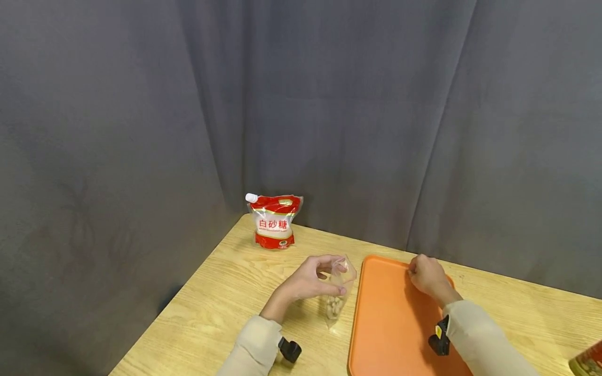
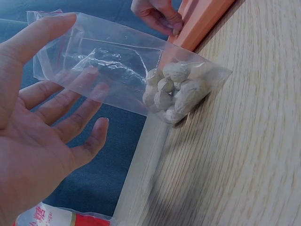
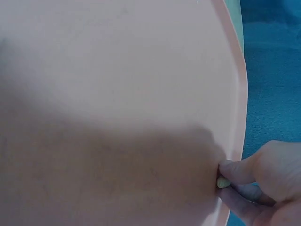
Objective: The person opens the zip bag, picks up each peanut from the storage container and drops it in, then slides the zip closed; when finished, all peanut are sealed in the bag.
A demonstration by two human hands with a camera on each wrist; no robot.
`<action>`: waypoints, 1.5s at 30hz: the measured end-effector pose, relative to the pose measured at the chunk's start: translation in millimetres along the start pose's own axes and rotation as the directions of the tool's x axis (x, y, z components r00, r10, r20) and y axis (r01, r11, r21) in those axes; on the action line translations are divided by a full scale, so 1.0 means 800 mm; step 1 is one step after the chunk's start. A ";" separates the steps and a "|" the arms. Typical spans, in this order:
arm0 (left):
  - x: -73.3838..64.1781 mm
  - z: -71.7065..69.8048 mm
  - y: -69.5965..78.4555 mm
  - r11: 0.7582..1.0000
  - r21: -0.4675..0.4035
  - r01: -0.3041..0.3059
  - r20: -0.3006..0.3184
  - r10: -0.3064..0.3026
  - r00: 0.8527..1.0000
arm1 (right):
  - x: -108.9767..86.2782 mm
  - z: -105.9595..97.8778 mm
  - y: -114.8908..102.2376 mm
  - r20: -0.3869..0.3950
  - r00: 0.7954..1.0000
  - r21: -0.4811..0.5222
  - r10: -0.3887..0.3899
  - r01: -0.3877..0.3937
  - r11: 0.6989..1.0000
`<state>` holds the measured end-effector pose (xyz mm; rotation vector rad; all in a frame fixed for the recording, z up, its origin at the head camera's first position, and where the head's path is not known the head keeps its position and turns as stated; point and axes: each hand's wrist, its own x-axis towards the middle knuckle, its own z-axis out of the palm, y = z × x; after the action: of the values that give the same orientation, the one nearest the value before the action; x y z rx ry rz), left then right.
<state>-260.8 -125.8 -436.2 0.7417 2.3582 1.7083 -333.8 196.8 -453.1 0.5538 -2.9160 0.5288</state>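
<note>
My left hand (image 1: 316, 278) holds a clear plastic bag (image 2: 110, 59) near its mouth, the thumb on one side and the fingers on the other. Unshelled peanuts (image 2: 176, 89) lie in the bag's bottom corner, low over the wooden table, left of the orange tray (image 1: 383, 318). My right hand (image 1: 429, 275) is at the tray's far rim, pinching a single peanut (image 3: 223, 182) between thumb and fingers. Only the tip of that peanut shows in the right wrist view; the head view hides it.
A red and white sugar pouch (image 1: 275, 223) with a white cap stands at the table's back left corner. Part of a red and green container (image 1: 588, 361) shows at the lower right. Grey curtains (image 1: 338, 120) hang behind the wooden table (image 1: 202, 308).
</note>
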 end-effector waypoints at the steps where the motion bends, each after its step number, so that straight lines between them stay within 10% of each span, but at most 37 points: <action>1: -0.001 0.001 0.000 1.000 -0.003 0.003 0.004 -0.003 1.000 | -0.002 0.000 0.001 0.002 1.000 0.001 -0.002 0.002 1.000; 45: -0.002 0.005 0.001 1.000 0.017 -0.015 0.002 0.015 1.000 | -0.013 -0.076 -0.172 -0.093 0.955 0.163 -0.282 0.294 0.942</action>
<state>-257.5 -123.0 -436.7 0.7657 2.3749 1.6947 -269.0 102.6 -354.9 0.9473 -2.6712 0.7495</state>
